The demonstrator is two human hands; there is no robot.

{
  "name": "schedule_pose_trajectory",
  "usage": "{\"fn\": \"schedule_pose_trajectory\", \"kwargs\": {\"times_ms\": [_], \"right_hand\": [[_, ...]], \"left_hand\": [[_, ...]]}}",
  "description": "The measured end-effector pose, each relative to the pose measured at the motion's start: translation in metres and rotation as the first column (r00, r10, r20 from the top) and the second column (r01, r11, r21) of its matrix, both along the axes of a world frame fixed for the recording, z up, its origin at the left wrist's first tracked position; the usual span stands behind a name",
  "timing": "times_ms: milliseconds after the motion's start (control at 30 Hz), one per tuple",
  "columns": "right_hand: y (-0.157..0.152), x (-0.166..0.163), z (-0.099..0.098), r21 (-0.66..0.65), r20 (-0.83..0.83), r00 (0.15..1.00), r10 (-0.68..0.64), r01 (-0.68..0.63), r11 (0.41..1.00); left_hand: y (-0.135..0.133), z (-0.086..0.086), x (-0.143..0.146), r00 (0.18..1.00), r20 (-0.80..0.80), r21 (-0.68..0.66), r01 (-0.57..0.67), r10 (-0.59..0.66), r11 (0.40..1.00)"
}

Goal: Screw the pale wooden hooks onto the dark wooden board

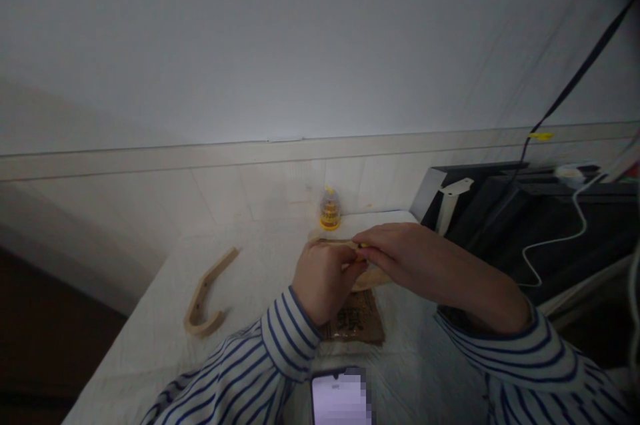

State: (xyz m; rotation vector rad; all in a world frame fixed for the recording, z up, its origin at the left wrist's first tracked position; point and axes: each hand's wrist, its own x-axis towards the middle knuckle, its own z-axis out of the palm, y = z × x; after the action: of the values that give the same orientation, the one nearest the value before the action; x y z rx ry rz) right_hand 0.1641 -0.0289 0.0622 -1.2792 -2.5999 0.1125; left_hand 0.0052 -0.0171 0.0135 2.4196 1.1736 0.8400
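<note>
The left hand (pixel 325 278) and the right hand (pixel 395 248) meet fingertip to fingertip over the table. The right hand's thumb and forefinger are pinched together on a small yellow thing (pixel 363 246), mostly covered by the fingers, so its shape cannot be told. The left hand is bent over, back of the hand towards the camera, its thumb and forefinger close beside the yellow thing. How tightly its fingers close, and on what, is hidden.

A pale piece of wood (pixel 373 277) lies directly under both hands. Its middle is covered by the left hand; one part shows below the right hand's fingers, and a bit of edge shows beyond the left knuckles. The yellow thing sits above this wood, between the two sets of fingertips.

Just on the near side of the wood is a brown packet (pixel 357 318) with dark printing, partly behind the left wrist. Nearer still, a phone (pixel 337 402) lies with its screen lit, cut off by the bottom edge of the view. Beyond the hands, by the wall (pixel 270 192), stands a small clear jar (pixel 330 210) with a yellow base. Well off to the left, a hooked piece of wood (pixel 203 295) rests on the white tablecloth (pixel 160 325), apart from the hands. On the right, beyond the forearm, are dark panels (pixel 500 225) and a white cable (pixel 577 232).
</note>
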Motion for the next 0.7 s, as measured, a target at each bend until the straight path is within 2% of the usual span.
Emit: {"fn": "schedule_pose_trajectory", "kwargs": {"times_ms": [367, 567, 700], "right_hand": [[-0.0023, -0.0006, -0.0023, 0.028, 0.067, 0.996, -0.057, 0.055, 0.998], [-0.0024, -0.0032, -0.0001, 0.023, 0.054, 0.996, -0.073, 0.072, 0.997], [-0.0029, -0.0042, 0.0003, 0.024, 0.041, 0.997, -0.072, 0.071, 0.997]], "left_hand": [[0.0030, -0.0008, -0.0029, 0.997, -0.006, -0.023, 0.074, -0.074, 0.997], [0.0004, 0.0001, 0.0011, 1.000, -0.027, 0.007, 0.010, -0.010, 1.000], [-0.0023, -0.0002, 0.0050, 0.996, -0.047, 0.035, -0.074, 0.076, 0.997]]}}
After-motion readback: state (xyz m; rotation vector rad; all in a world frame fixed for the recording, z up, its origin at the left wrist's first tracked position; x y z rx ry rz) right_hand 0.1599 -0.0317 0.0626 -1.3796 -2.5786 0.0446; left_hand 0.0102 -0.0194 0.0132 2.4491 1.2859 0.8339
